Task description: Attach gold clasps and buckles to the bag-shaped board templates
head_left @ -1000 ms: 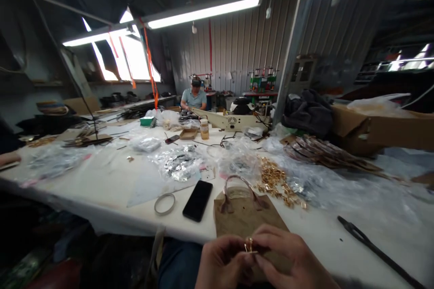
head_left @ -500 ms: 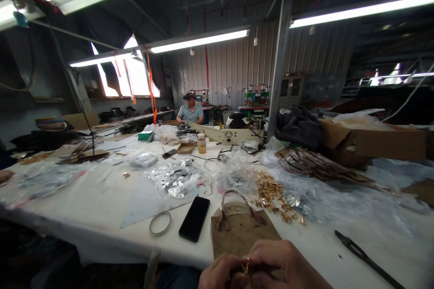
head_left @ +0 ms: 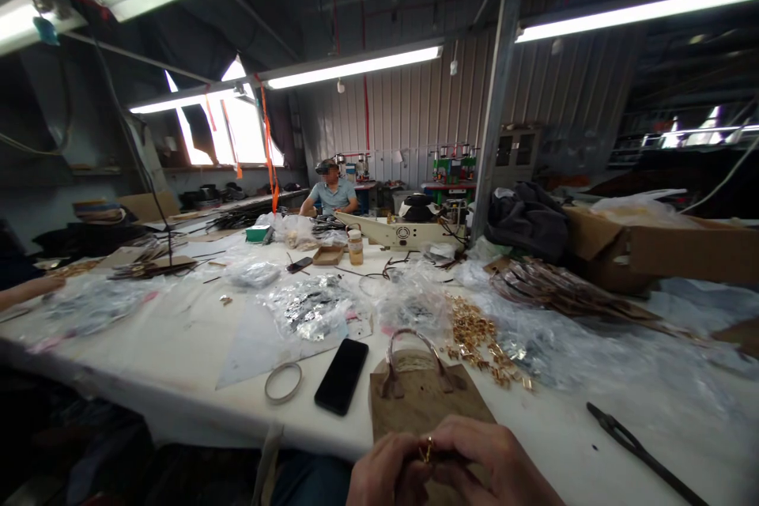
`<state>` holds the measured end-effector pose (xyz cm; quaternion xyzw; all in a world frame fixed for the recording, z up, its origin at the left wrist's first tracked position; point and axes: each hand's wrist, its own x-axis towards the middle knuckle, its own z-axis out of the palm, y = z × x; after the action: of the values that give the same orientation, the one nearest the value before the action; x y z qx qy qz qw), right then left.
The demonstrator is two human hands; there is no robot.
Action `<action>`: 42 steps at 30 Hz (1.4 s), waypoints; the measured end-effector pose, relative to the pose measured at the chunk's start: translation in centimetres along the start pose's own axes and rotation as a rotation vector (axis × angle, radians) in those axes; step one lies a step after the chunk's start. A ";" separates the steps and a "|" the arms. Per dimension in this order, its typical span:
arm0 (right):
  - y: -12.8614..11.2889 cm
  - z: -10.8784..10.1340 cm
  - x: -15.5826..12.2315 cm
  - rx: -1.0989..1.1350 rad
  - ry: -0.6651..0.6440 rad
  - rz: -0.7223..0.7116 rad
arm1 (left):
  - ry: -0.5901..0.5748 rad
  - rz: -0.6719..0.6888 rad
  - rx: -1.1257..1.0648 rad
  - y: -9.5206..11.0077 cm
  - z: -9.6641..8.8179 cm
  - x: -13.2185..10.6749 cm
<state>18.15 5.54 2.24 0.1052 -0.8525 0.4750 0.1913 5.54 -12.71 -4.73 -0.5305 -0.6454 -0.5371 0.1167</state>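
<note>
At the bottom edge of the view my left hand [head_left: 388, 474] and my right hand [head_left: 489, 462] are closed together, pinching a small gold metal clasp [head_left: 426, 451] between their fingertips. Just beyond them a small brown bag [head_left: 424, 395] with looped handles lies flat on the white table [head_left: 195, 348]. A heap of several gold metal fittings [head_left: 480, 340] is spread to the right of the bag.
A black phone [head_left: 342, 375] and a tape ring [head_left: 283, 381] lie left of the bag. Black pliers [head_left: 640, 451] rest at the right. Clear plastic bags [head_left: 308, 304], a cardboard box [head_left: 652, 249] and brown straps cover the table. A seated person [head_left: 330, 190] works at the far end.
The view tilted up and then slightly back down. My hands stayed together on the gold clasp, shifting a little within the bottom of the view.
</note>
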 end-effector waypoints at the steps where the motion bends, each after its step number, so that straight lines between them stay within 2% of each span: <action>1: 0.0 0.0 0.0 -0.001 0.006 -0.005 | -0.012 -0.014 -0.011 0.0 0.0 0.0; 5: -0.5 0.2 -0.1 -0.007 0.021 -0.008 | -0.039 -0.114 -0.056 1.1 -0.1 0.1; 12: -2.5 -0.1 -0.1 0.038 0.043 0.097 | 0.002 -0.341 -0.142 5.7 -0.7 0.7; 20: -1.6 0.1 -0.6 0.061 0.072 0.124 | -0.016 -0.578 -0.295 6.0 -0.4 0.3; 28: -1.1 -0.1 -0.6 0.056 0.076 0.116 | -0.028 -0.633 -0.349 5.8 -0.1 0.4; 34: -1.2 -0.6 -0.5 0.111 0.033 0.125 | 0.024 -0.612 -0.292 5.9 -0.1 0.7; 42: -0.7 -0.3 -0.3 0.122 0.118 0.094 | 0.016 -0.589 -0.307 6.3 -0.3 1.4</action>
<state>18.71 5.42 2.81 0.0483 -0.8130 0.5401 0.2120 9.95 -13.07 -0.05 -0.3285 -0.6817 -0.6427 -0.1197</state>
